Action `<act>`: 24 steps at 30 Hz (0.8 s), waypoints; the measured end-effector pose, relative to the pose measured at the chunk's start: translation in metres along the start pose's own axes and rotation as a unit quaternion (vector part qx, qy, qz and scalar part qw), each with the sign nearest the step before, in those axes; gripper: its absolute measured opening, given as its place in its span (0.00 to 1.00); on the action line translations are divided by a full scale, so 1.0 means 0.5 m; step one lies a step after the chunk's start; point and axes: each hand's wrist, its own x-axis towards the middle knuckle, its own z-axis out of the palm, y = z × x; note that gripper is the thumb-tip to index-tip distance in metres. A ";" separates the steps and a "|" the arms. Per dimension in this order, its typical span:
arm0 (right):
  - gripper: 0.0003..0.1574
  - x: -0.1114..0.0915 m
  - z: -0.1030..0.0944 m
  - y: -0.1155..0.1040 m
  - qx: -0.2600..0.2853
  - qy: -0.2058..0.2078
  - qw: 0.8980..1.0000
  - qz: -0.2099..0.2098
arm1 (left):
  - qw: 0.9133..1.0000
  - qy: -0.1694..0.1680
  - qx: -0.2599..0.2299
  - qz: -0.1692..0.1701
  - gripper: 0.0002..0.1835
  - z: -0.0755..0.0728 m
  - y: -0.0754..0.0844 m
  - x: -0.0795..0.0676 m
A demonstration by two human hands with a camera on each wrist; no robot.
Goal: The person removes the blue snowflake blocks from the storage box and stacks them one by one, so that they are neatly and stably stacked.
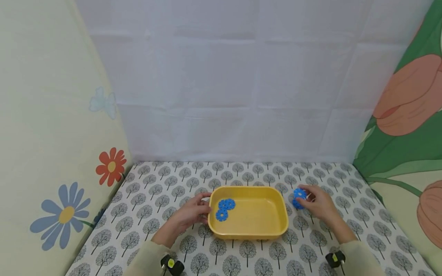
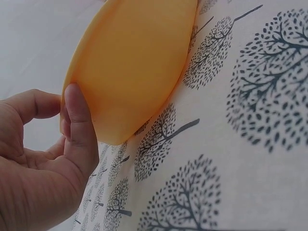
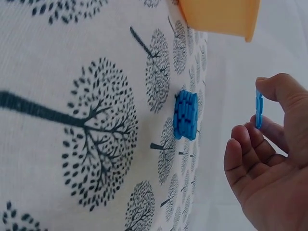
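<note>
A yellow plastic tray [image 1: 255, 216] sits on the cloth in front of me. My left hand [image 1: 189, 213] grips its left rim; in the left wrist view the thumb and fingers pinch the tray's edge [image 2: 127, 72]. To the right of the tray, my right hand [image 1: 321, 205] pinches one blue notched disc [image 3: 259, 110] between thumb and finger. Just below that disc a short stack of the same blue discs [image 3: 186, 115] stands on the cloth, apart from the held one. Inside the tray, near its left side, lie three blue discs [image 1: 222, 215] close together.
A white cloth with a tree print [image 1: 193, 245] covers the table. Behind it hangs a plain white sheet [image 1: 224, 96]. Flower-patterned curtains [image 1: 41, 134] flank the left and right sides.
</note>
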 end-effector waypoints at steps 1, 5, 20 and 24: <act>0.30 0.001 0.000 0.002 -0.001 -0.002 1.000 0.003 | 1.000 -0.001 0.000 0.001 0.34 0.000 0.000 0.000; 0.30 0.005 0.003 0.009 -0.008 -0.007 1.000 0.015 | 1.000 -0.002 0.000 0.001 0.34 -0.001 0.001 0.000; 0.31 0.020 0.014 0.031 -0.024 -0.040 0.998 0.049 | 1.000 -0.005 -0.005 0.000 0.34 -0.001 -0.003 0.002; 0.30 0.018 0.013 0.034 -0.018 -0.041 0.998 0.034 | 1.000 -0.008 -0.005 0.001 0.34 -0.002 -0.003 0.002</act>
